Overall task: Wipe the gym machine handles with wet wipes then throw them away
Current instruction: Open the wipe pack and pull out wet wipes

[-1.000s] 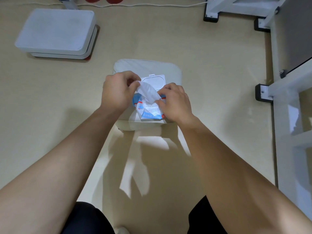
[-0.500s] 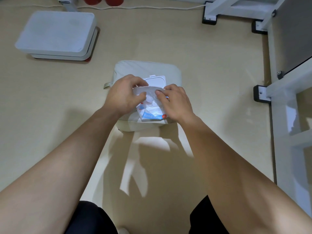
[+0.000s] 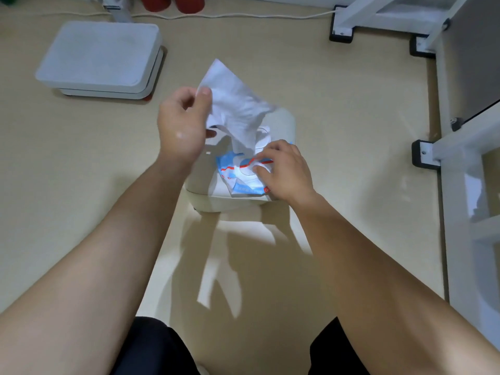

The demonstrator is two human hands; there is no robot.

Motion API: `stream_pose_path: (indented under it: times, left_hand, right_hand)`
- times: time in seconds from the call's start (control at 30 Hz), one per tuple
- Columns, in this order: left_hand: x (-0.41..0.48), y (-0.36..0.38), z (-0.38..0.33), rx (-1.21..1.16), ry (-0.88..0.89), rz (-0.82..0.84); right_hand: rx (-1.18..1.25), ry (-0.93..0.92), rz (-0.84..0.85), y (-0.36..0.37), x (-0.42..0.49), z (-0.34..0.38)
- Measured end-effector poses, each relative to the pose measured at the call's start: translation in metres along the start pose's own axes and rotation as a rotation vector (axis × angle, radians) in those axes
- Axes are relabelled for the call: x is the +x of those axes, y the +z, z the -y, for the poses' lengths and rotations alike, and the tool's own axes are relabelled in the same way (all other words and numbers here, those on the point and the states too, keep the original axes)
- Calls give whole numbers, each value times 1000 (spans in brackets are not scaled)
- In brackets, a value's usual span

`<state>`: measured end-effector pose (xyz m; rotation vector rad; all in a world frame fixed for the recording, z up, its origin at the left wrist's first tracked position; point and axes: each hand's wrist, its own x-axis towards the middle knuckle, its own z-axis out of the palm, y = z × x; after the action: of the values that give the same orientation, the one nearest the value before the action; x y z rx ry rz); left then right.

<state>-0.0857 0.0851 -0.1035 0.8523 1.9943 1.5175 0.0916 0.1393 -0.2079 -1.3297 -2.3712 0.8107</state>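
Observation:
A blue and white wet wipe pack (image 3: 238,178) lies on a pale lidded bin (image 3: 205,197) on the floor, its flip lid open. My left hand (image 3: 182,125) pinches a white wet wipe (image 3: 234,105) and holds it up above the pack; the wipe's lower end still trails at the pack's opening. My right hand (image 3: 284,170) presses down on the pack, fingers spread over its top. The machine handles are not in view.
A grey stepped platform (image 3: 100,58) sits on the floor at the back left. White gym machine frame bars with black feet (image 3: 424,152) run along the right side and back right (image 3: 342,31). A white cable (image 3: 243,16) crosses the floor at the back.
My left hand has risen up and to the left, drawing the wipe out of the pack and unfolding it. My right hand has stayed on the pack.

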Motion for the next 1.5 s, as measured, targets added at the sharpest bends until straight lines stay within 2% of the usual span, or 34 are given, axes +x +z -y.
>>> stream_pose_path:
  times: [0.13,0.2,0.23,0.33,0.4,0.5,0.63,0.8,0.87,0.97,1.17,1.5]
  left_hand:
    - [-15,-11,-28,-157,-169,59]
    - [-30,-13,-38,-211,-252,96]
    - [-38,-15,-43,-241,-286,117]
    - [-59,-23,-60,-311,-330,162]
    - [-70,-27,-66,-351,-351,177]
    - [-82,-25,-73,-408,-389,198]
    - [-81,-11,-75,-359,-326,191]
    - [-83,0,-68,-101,-46,95]
    - [-84,0,-67,-73,6,36]
    - [-84,-2,-65,-55,0,15]
    - [-83,-7,-58,-69,1,107]
    - [-82,-20,-60,-59,-23,167]
  right_hand:
    - [-26,15,-11,-5,-3,10]
    - [23,62,-76,-16,-6,22]
    - [117,128,-137,-25,-10,31]
    - [595,352,-368,-60,-33,65]
    - [694,339,-469,-85,-50,84]
    - [704,136,-374,-110,-57,111]
    - [752,51,-286,-109,-47,126]
    - [929,113,-234,-109,-42,124]
    - [975,137,-216,-110,-39,122]
    - [1014,148,-180,-111,-37,122]
    - [998,145,-184,-111,-34,117]
    - [956,125,-90,-112,-35,114]
